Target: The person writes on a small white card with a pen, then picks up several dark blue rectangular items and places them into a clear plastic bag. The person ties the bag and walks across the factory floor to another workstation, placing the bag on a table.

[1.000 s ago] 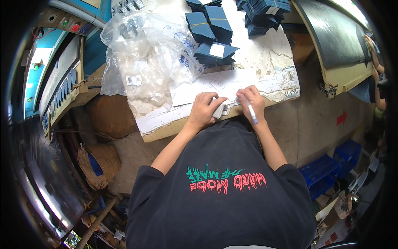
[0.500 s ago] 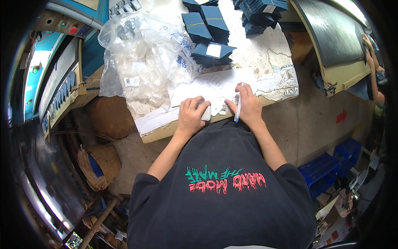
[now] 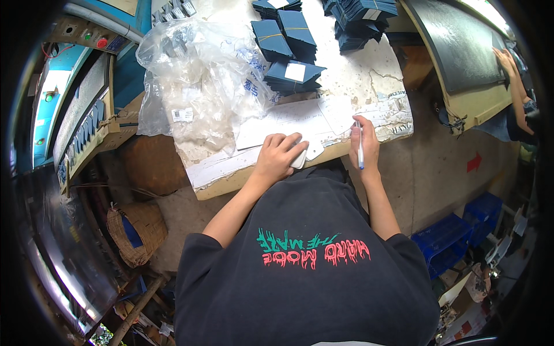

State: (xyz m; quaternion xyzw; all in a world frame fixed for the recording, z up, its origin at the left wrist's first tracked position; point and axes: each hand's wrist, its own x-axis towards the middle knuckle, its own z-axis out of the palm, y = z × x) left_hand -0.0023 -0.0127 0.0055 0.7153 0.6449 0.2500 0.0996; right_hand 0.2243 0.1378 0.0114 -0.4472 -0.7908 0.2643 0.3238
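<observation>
At the table's near edge my left hand [image 3: 278, 158] is closed on a small stack of white cards [image 3: 299, 160], its fingers bent over the top. A loose white tag [image 3: 315, 150] lies just to its right. My right hand [image 3: 368, 145] holds a pen [image 3: 360, 151] with a white barrel and a blue end, near the table's right front edge. Between and beyond my hands, sheets of white paper [image 3: 277, 124] with handwriting lie flat on the worn table [image 3: 369, 66].
A clear plastic bag [image 3: 199, 86] covers the table's left part. Several bundles of dark blue pieces [image 3: 293, 75] stand at the back, some banded. Another person's hands [image 3: 508, 63] touch a dark panel [image 3: 459, 46] at right. Blue crates [image 3: 443, 242] and a wicker basket [image 3: 147, 228] stand below.
My right hand has moved right with the pen, away from the tags and papers. My left hand has shifted slightly right with the cards. The other person's hands have shifted on the panel.
</observation>
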